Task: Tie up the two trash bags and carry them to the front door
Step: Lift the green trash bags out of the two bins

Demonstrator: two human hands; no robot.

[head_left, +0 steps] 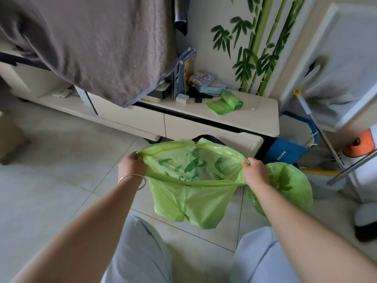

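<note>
A light green trash bag [189, 201] with dark green print hangs above the tiled floor, its mouth stretched wide. My left hand [131, 165], with a bangle on the wrist, grips the left edge of its rim. My right hand [255, 170] grips the right edge. A second green trash bag [289, 186] sits on the floor just right of my right forearm, its top bunched together. A dark bin [206, 138] is mostly hidden behind the held bag.
A low white cabinet [234, 119] stands behind, with a roll of green bags [226, 103], boxes and chargers on it. A grey blanket [91, 48] hangs at upper left. A blue bag [285, 152], mop handles and a white rack crowd the right. A cardboard box [10, 139] sits at the left edge.
</note>
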